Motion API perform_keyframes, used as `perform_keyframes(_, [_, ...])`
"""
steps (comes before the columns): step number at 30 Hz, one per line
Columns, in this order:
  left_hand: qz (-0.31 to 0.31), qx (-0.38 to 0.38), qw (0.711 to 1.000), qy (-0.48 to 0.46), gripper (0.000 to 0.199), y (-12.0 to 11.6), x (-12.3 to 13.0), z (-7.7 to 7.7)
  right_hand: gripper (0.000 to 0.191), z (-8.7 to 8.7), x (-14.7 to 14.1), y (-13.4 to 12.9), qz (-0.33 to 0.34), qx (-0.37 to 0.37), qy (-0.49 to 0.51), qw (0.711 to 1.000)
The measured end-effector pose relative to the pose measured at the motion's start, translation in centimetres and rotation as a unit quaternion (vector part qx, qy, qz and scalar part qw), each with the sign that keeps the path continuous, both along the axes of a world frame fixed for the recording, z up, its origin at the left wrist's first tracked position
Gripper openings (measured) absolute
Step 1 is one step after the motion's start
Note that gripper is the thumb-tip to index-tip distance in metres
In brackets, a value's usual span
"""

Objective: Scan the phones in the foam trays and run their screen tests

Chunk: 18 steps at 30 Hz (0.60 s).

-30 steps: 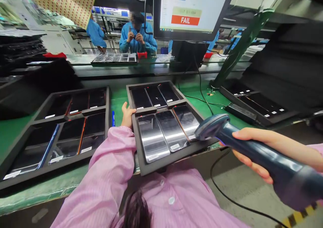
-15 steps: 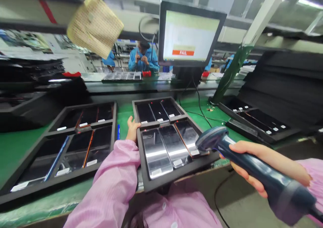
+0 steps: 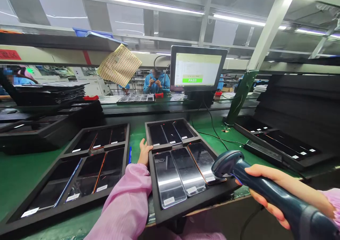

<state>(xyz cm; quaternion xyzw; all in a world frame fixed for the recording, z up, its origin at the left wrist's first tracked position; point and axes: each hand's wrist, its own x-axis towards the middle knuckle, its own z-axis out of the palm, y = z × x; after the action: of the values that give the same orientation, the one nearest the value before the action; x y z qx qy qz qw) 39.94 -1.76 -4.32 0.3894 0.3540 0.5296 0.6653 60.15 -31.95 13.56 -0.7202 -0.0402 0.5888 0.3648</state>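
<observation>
My right hand [image 3: 276, 190] is wrapped round the handle of a dark blue barcode scanner [image 3: 265, 185]. The scanner's head hangs over the right front corner of the middle black foam tray [image 3: 162, 217], close to the white label on an orange-edged phone [image 3: 203, 162]. Several phones lie screen up in this tray in two rows, most with a small white label at the lower end. My left hand [image 3: 145, 153] grips the tray's left rim, fingers partly hidden. Behind, a monitor [image 3: 198, 68] shows a green PASS bar.
Another foam tray [image 3: 79, 202] of phones lies to the left, with a blue pen [image 3: 130, 155] between the trays. More phones sit in a tray [image 3: 281, 140] at right. Cables cross the green mat [image 3: 212, 135]. A co-worker in blue [image 3: 156, 84] sits beyond the bench.
The monitor's red FAIL bar has turned into a green PASS bar. The head view has tilted upward. Both hands keep their holds, the scanner still by the same corner.
</observation>
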Motion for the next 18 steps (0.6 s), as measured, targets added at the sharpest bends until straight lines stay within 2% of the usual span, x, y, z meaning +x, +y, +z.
perform_keyframes(2, [-0.003, 0.003, 1.0, 0.004, 0.075, -0.2, -0.1, 0.2, 0.047, -0.4, 0.9, 0.6, 0.023, 0.007, -0.038, 0.999])
perform_keyframes(4, [-0.005, 0.008, 1.0, 0.012, 0.074, -0.4, -0.2, 0.5, 0.041, -1.1, 2.3, 1.7, 0.045, 0.052, -0.133, 0.989])
perform_keyframes(6, [-0.003, 0.015, 1.0, 0.022, 0.072, -0.6, 0.0, 1.0, 0.026, -2.3, 4.6, 3.5, 0.075, 0.118, -0.269, 0.953])
perform_keyframes(7, [0.0, 0.018, 0.999, 0.029, 0.07, -0.8, 0.2, 1.3, 0.021, -3.2, 6.0, 4.4, 0.108, 0.129, -0.337, 0.926])
perform_keyframes(9, [0.012, 0.024, 0.999, 0.047, 0.065, -1.4, 0.5, 2.0, 0.02, -5.5, 9.0, 6.5, 0.151, 0.095, -0.471, 0.864])
perform_keyframes(11, [0.032, 0.026, 0.997, 0.072, 0.061, -2.6, 0.5, 2.9, 0.019, -8.3, 11.8, 8.7, 0.174, 0.062, -0.553, 0.812])
perform_keyframes(14, [0.095, 0.038, 0.988, 0.12, 0.056, -5.6, -1.1, 4.4, 0.025, -12.4, 14.7, 11.7, 0.216, 0.03, -0.567, 0.794])
perform_keyframes(15, [0.105, 0.067, 0.983, 0.138, 0.056, -6.9, -2.2, 4.8, 0.029, -13.5, 15.4, 12.6, 0.226, 0.044, -0.572, 0.787])
perform_keyframes(16, [0.095, 0.158, 0.965, 0.188, 0.055, -8.2, -3.6, 5.1, 0.031, -14.4, 16.1, 13.5, 0.246, 0.061, -0.569, 0.783])
perform_keyframes(17, [0.075, 0.239, 0.938, 0.239, 0.055, -9.6, -5.2, 5.2, 0.034, -15.2, 16.7, 14.3, 0.272, 0.086, -0.562, 0.776])
perform_keyframes(18, [0.071, 0.286, 0.912, 0.284, 0.053, -10.9, -7.0, 5.0, 0.036, -15.8, 17.3, 15.0, 0.281, 0.112, -0.561, 0.77])
